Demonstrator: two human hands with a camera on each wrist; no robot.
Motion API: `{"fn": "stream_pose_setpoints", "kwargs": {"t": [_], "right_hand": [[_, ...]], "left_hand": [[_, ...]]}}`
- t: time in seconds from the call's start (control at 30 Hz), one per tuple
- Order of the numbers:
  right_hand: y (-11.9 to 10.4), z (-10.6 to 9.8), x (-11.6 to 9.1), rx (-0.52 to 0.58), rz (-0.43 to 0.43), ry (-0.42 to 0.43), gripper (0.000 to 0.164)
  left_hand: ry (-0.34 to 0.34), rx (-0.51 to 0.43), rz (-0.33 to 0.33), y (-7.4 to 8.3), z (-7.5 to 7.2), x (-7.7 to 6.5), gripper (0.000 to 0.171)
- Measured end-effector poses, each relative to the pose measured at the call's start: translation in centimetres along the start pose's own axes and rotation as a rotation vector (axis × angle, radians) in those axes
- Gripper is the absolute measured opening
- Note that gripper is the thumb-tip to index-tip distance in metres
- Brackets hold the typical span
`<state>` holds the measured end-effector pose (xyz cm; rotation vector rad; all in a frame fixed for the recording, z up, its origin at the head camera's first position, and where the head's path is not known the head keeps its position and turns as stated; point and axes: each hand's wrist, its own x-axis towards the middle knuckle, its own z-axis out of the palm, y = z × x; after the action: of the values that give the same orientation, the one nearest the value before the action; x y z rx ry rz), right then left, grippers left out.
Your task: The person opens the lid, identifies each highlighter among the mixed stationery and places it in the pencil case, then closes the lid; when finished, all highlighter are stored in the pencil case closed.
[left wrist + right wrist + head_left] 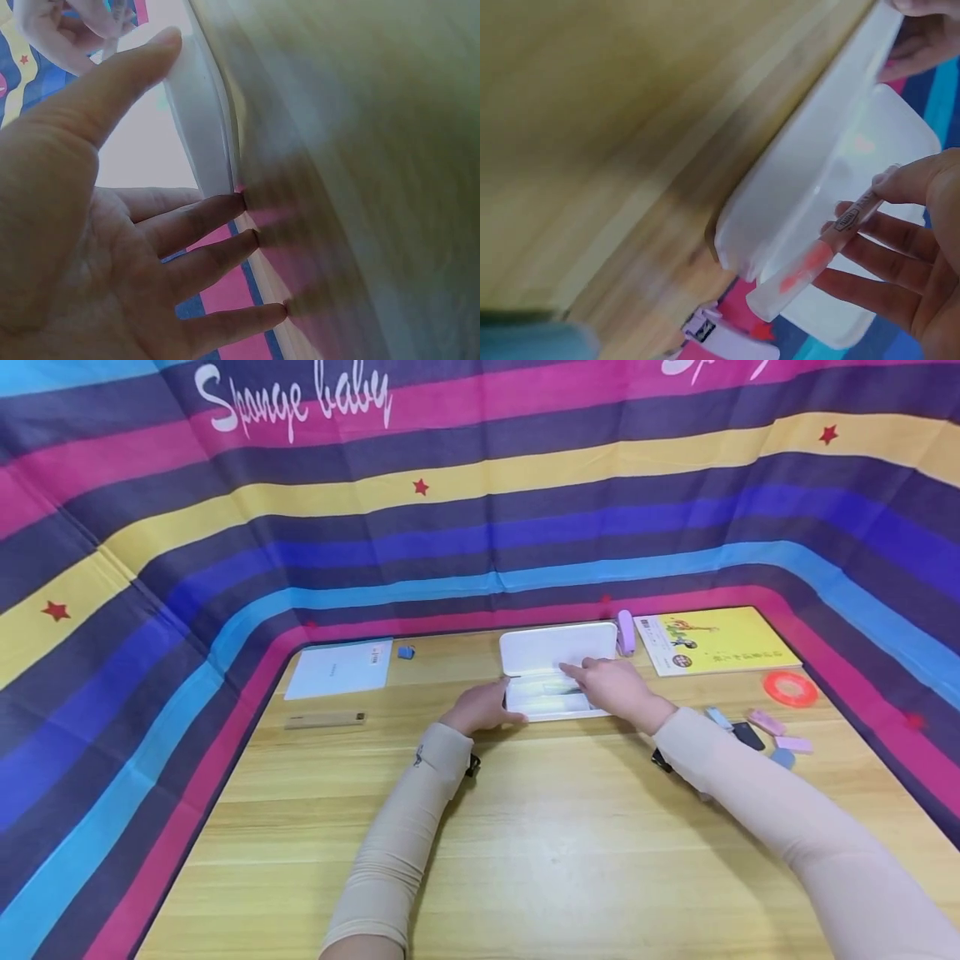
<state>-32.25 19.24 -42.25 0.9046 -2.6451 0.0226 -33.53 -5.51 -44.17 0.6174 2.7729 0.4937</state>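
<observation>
A white pencil case (558, 647) lies on the table with its lid raised against the striped cloth side. At its left end is my left hand (480, 706). In the left wrist view, the left hand's fingers (202, 266) are spread and nearly straight, and the thumb lies by the case wall (196, 112). Over the case's right part, my right hand (618, 689) pinches a highlighter (806, 266) with a clear cap and an orange-pink section. The right wrist view shows it held between thumb and fingers, slanted above the open case.
A purple stapler (626, 633) and yellow book (720, 639) lie right of the case. Nearer are an orange tape ring (772, 689) and several small blocks, including a pink one (767, 722). Leftward lie a white notebook (341, 668), blue sharpener-like piece (406, 652) and wooden ruler (325, 720).
</observation>
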Motion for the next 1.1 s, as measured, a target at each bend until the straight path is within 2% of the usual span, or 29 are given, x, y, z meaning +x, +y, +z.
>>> {"fn": "stream_pose_setpoints", "kwargs": {"t": [0.1, 0.3, 0.5, 0.7, 0.9, 1.1], "right_hand": [[-0.2, 0.4, 0.5, -0.026, -0.026, -0.031, 0.046], [-0.6, 1.1, 1.0, -0.038, -0.089, -0.038, 0.046], [-0.9, 2.1, 1.4, -0.032, -0.114, -0.068, 0.042], [-0.9, 3.0, 1.7, -0.048, -0.15, -0.062, 0.04], [-1.0, 3.1, 2.1, -0.03, -0.16, -0.08, 0.03], [-1.2, 2.9, 2.4, -0.009, -0.159, -0.051, 0.022]], "left_hand": [[0.006, -0.008, 0.008, 0.2, 0.2, 0.1, 0.091], [-0.001, -0.009, 0.002, 0.3, 0.5, 0.1, 0.091], [0.007, -0.002, -0.007, 0.2, 0.7, 0.1, 0.09], [0.019, -0.007, 0.004, 0.1, 0.8, 0.0, 0.09], [0.021, -0.007, -0.003, 0.0, 0.7, 0.0, 0.089], [0.023, -0.008, -0.01, -0.1, 0.4, 0.0, 0.088]]}}
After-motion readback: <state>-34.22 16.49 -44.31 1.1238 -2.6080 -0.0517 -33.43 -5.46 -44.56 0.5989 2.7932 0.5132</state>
